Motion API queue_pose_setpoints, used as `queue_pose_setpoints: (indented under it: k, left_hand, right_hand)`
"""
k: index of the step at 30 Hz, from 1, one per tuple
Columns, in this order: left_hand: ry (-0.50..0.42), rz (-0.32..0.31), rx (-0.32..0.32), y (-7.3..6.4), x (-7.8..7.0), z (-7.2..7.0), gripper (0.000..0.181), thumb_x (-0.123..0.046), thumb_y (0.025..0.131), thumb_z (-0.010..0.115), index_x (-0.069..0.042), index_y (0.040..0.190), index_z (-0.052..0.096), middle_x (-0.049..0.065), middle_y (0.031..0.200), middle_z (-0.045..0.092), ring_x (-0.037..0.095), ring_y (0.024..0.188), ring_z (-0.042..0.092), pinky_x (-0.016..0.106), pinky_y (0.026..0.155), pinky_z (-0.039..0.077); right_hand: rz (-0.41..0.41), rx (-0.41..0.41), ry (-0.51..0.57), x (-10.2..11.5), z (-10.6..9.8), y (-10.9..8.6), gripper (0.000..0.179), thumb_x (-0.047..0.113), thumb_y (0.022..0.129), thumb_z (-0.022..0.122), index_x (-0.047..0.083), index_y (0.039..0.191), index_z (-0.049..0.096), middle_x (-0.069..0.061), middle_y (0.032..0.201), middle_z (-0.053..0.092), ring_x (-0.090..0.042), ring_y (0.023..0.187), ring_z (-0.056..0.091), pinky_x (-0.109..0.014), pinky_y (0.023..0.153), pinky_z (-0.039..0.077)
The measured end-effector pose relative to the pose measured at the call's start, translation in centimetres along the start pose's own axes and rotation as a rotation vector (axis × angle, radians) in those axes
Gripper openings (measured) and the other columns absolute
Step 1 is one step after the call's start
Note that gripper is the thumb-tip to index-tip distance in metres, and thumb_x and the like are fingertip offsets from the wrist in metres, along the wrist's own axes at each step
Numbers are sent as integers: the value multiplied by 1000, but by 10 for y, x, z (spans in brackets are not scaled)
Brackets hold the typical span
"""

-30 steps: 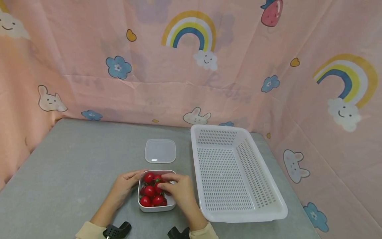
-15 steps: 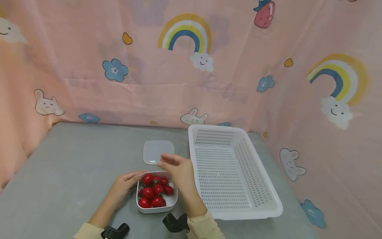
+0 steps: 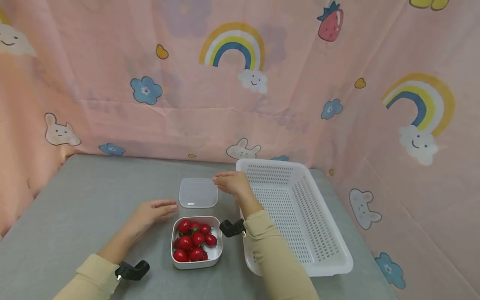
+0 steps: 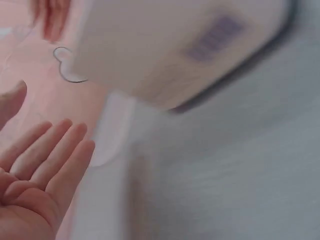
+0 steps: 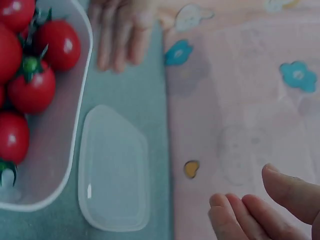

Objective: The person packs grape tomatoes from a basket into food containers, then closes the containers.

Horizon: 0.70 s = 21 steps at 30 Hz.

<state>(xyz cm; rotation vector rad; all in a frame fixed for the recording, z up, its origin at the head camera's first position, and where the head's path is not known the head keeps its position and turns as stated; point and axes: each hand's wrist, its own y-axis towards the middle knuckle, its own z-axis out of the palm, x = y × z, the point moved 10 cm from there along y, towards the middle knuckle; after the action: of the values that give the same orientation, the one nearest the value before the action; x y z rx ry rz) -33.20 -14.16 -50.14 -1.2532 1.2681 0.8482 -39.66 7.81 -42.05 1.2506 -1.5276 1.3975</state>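
Observation:
My left hand [image 3: 153,211] hovers with straight fingers to the left of the lid, just off the back left corner of the white container [image 3: 196,264]. Several red cherry tomatoes [image 3: 198,238] lie in that container, some with green stems, as the right wrist view [image 5: 59,45] shows up close. Beyond it the translucent lid [image 3: 198,193] lies flat on the table. At the lid's right side is my right hand [image 3: 233,182], its fingers extended towards the lid and holding nothing. In the left wrist view the container's outer wall [image 4: 150,55] is blurred.
A large white perforated basket [image 3: 346,260] stands on the right of the grey table [image 3: 105,200], partly behind the right forearm. A pink patterned curtain [image 3: 180,121] hangs behind and along both sides. Black wrist cameras [image 3: 133,271] sit on both wrists.
The right hand has lifted away from the tomatoes and moved back to the lid's right side. The left hand has let go of the container's rim and shifted slightly back and away.

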Motion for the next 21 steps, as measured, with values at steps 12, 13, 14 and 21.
queue_pose_setpoints:
  k: [12, 13, 14, 21]
  left_hand:
    - [61, -50, 70, 42, -24, -25, 58, -27, 100, 60, 12, 140, 46, 27, 139, 56, 26, 119, 66, 44, 108, 47]
    - [53, -49, 73, 45, -23, -25, 57, -25, 100, 60, 13, 140, 46, 28, 139, 55, 24, 117, 67, 42, 107, 48]
    - [43, -45, 76, 48, -21, -24, 55, -23, 100, 60, 14, 139, 47, 28, 138, 56, 22, 114, 68, 40, 105, 50]
    - [10, -81, 53, 63, -13, -16, 51, -17, 97, 63, 17, 132, 51, 30, 132, 60, 15, 102, 71, 35, 96, 55]
  right_hand:
    - [100, -3, -200, -162, 13, 210, 17, 2, 81, 75, -3, 97, 71, -15, 89, 75, -23, 74, 74, -29, 66, 61]
    - [139, -47, -227, -168, 13, 213, 13, -1, 83, 71, -4, 95, 70, -15, 87, 74, -23, 72, 74, -30, 65, 61]
    - [162, -81, -240, -170, 13, 212, 10, -3, 83, 71, -2, 92, 70, -14, 85, 73, -22, 69, 73, -30, 63, 61]
    - [157, -167, -376, -147, 5, 175, 12, -4, 79, 72, -3, 89, 67, -8, 77, 67, -15, 57, 65, -23, 51, 54]
